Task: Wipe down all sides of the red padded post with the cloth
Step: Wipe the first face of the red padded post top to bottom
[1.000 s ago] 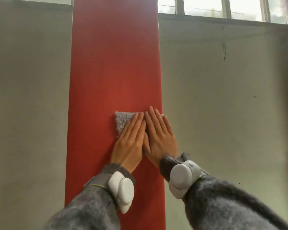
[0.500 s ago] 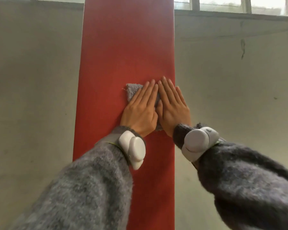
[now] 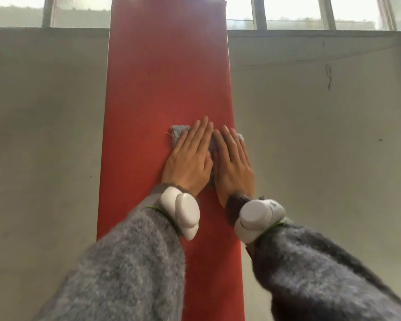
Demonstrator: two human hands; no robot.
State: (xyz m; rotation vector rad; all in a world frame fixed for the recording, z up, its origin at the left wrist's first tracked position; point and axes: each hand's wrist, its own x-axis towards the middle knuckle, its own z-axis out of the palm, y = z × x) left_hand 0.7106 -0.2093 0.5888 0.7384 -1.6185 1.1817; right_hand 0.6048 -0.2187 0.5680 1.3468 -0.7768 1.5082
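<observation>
We see both hands laid flat and side by side on the front face of the red padded post (image 3: 167, 77), fingers straight and close together, pointing up. The left hand (image 3: 190, 158) and the right hand (image 3: 233, 165) press the cloth (image 3: 180, 134) against the post; neither curls round it. The cloth is grey, with a looped, towel-like nap and a frayed thread at its upper left corner. That corner shows past the left hand's fingers, a strip shows in the gap between the two hands, and a pale bit peeks out by the right hand's little finger at the post's right edge.

On each wrist sits a smooth, rounded white plastic unit (image 3: 181, 212), strapped over the cuff with a thin green band. The right unit (image 3: 259, 217) carries a small dark mark that is too small for us to read. Both sleeves (image 3: 130, 262) are fuzzy grey knit.

The post is a tall, flat-faced pad in matte red covering, with straight edges, and its top edge lies just under the frame's upper border. Behind it stands a dull grey-green plaster wall (image 3: 44, 135), with a thin dark scribble-like mark (image 3: 328, 77) on the right. Above the wall runs a row of windows (image 3: 287, 12) with dark frames.
</observation>
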